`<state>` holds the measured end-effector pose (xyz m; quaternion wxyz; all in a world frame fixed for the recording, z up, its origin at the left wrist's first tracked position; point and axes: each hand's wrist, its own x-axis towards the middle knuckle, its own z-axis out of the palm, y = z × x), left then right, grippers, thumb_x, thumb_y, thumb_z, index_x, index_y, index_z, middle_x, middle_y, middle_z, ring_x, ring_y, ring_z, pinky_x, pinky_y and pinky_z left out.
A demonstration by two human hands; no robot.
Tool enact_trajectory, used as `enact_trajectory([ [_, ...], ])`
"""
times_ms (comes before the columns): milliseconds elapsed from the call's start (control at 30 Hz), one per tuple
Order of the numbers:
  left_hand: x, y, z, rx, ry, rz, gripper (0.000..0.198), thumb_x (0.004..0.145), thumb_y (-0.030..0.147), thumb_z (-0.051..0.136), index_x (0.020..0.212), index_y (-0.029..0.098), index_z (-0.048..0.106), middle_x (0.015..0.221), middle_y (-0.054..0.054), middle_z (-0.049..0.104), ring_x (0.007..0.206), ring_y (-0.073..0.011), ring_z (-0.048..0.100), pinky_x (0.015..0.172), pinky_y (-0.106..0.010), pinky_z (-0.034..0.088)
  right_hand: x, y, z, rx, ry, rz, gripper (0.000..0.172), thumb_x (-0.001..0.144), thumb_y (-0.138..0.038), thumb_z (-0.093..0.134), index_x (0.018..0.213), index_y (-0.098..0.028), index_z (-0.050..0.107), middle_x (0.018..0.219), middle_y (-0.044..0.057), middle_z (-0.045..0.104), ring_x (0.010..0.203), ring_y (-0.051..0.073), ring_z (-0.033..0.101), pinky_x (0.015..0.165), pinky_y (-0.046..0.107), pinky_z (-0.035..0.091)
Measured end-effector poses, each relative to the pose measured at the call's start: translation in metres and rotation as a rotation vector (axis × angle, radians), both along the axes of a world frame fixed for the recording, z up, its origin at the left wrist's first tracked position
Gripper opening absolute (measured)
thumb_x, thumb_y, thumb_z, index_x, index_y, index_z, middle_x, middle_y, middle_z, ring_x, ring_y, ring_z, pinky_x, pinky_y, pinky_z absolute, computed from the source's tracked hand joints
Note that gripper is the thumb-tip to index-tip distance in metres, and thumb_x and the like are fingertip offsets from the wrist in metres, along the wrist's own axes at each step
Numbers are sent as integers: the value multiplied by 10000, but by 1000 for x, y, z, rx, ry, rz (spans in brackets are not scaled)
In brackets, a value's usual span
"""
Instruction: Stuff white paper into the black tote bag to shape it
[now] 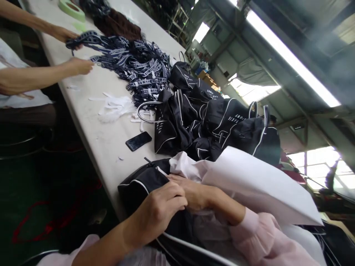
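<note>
A black bag with white piping (pixel 144 184) lies at the table's near edge, with white tissue paper (pixel 249 181) coming out of its opening. My left hand (pixel 161 210) is curled over the bag's rim, gripping the black fabric. My right hand (pixel 191 190) reaches across beside it, fingers pressed into the white paper at the bag's mouth. Both sleeves are pale pink.
A heap of similar black bags (pixel 210 122) sits beyond. A black phone (pixel 138 141) lies on the white table (pixel 91 122), near white scraps (pixel 113 107). Another person's hands (pixel 74 66) sort a pile of printed navy straps (pixel 138 66) at the far left.
</note>
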<state>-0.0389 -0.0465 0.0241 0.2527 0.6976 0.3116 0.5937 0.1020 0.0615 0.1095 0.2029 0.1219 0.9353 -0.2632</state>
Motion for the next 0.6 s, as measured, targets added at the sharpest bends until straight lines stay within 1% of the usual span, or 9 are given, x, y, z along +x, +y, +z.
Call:
enact_trajectory([
  [67, -1, -8, -1, -31, -32, -47, 195, 941, 3, 495, 981, 157, 607, 948, -42, 600, 946, -142, 544, 850, -261, 463, 10, 10, 36, 23, 40, -43, 437, 914, -287, 623, 1330, -154, 596, 1428, 100, 541, 1371, 217, 453, 1170, 346, 376],
  [167, -4, -15, 1, -117, -6, -148, 160, 969, 57, 497, 959, 176, 603, 903, -12, 616, 879, -110, 575, 798, -222, 452, 34, 31, 73, 370, 95, -308, 468, 975, -403, 555, 1369, -151, 570, 1396, 121, 565, 1333, 243, 478, 1165, 423, 329],
  [233, -7, -13, 5, -191, 43, -231, 143, 990, 136, 507, 913, 197, 610, 855, 22, 639, 815, -92, 604, 756, -202, 449, 48, 45, 78, 455, -9, -448, 631, 924, -523, 601, 1425, -147, 517, 1317, 152, 609, 1260, 310, 526, 1090, 483, 372],
  [300, -13, -3, 6, -279, 101, -228, 168, 1007, 197, 490, 919, 221, 631, 809, 50, 654, 742, -80, 620, 701, -188, 449, 57, 45, 72, 336, -197, -526, 899, 841, -655, 634, 1532, -154, 352, 1149, 148, 667, 1062, 315, 621, 918, 437, 466],
  [367, -23, 16, 3, -334, 164, -43, 166, 1004, 241, 489, 975, 240, 652, 844, 53, 683, 734, -91, 637, 707, -200, 460, 60, 26, 65, 268, -294, -473, 1006, 779, -704, 658, 1559, -193, 280, 1011, 113, 668, 880, 289, 639, 772, 378, 467],
  [467, -40, 57, -10, -350, 295, 330, 158, 950, 261, 533, 1030, 220, 662, 965, 2, 706, 817, -156, 658, 775, -271, 470, 60, -29, 64, 323, -236, -304, 727, 824, -540, 670, 1441, -225, 449, 992, 99, 625, 811, 255, 599, 704, 339, 413],
  [500, -43, 72, -14, -361, 348, 353, 150, 923, 259, 549, 1002, 202, 662, 972, -16, 701, 831, -175, 654, 780, -288, 470, 61, -48, 66, 307, -208, -291, 625, 853, -458, 646, 1405, -220, 474, 999, 95, 616, 809, 238, 588, 688, 323, 398],
  [533, -43, 85, -18, -381, 394, 305, 136, 896, 252, 559, 966, 187, 655, 939, -25, 689, 813, -180, 644, 762, -292, 470, 62, -64, 68, 273, -190, -299, 574, 864, -391, 631, 1387, -210, 477, 1007, 89, 612, 810, 223, 579, 676, 311, 387],
  [600, -38, 104, -23, -391, 479, 101, 89, 855, 206, 542, 895, 175, 615, 859, -21, 642, 764, -171, 608, 727, -284, 463, 68, -88, 70, 199, -171, -322, 546, 859, -311, 620, 1371, -199, 469, 1027, 75, 605, 810, 202, 566, 654, 299, 372],
])
